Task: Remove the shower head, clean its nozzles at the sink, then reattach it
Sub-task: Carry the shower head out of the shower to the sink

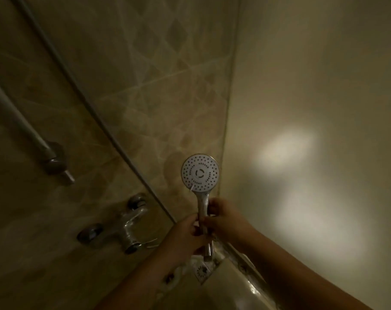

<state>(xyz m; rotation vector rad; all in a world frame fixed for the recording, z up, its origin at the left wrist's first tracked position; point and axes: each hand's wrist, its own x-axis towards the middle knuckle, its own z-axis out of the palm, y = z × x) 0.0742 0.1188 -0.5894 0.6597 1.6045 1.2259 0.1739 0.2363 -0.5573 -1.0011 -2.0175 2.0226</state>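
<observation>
A round white shower head (200, 172) faces me, its nozzle face upright in the dim corner of the shower. Its handle (202, 205) runs down into both my hands. My right hand (223, 218) grips the handle from the right. My left hand (190, 231) is closed around the lower end of the handle, where a chrome connector (209, 250) shows just below my fingers. The hose below the connector is hidden by my hands and arm.
A chrome mixer tap (123, 227) is mounted on the tiled wall at the left. A pipe with a wall bracket (52, 162) and a thin hose (82, 95) run diagonally above it. A floor drain (201, 270) lies below my hands.
</observation>
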